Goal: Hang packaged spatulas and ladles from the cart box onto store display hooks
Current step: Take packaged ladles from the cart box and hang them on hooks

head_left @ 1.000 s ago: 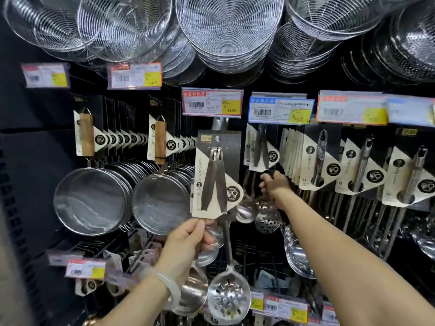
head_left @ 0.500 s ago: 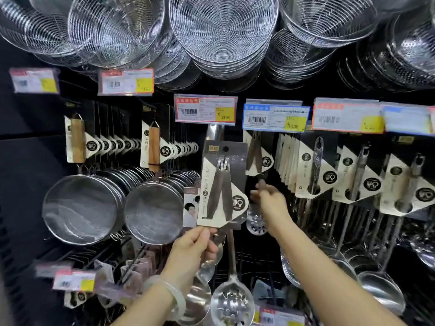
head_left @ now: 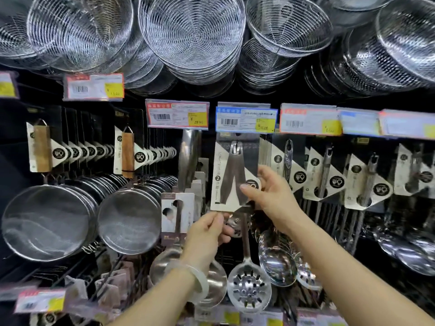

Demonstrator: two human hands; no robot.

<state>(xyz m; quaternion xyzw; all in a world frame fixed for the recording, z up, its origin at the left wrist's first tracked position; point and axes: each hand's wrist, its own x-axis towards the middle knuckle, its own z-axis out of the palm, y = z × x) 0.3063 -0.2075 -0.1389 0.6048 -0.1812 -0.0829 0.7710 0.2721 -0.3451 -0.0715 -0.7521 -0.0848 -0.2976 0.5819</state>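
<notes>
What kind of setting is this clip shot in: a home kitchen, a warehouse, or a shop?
Almost certainly a shop's kitchenware aisle. Barcoded price tags sit above rows of identical carded utensils hanging from a dark display wall, with stacked wire skimmers above. The left hand and right hand hold one carded utensil pack up to the display.

Packaged skimmer (head_left: 231, 177) raised, now under blue price tag (head_left: 246, 118); right hand (head_left: 270, 194) moved onto its card.
</notes>
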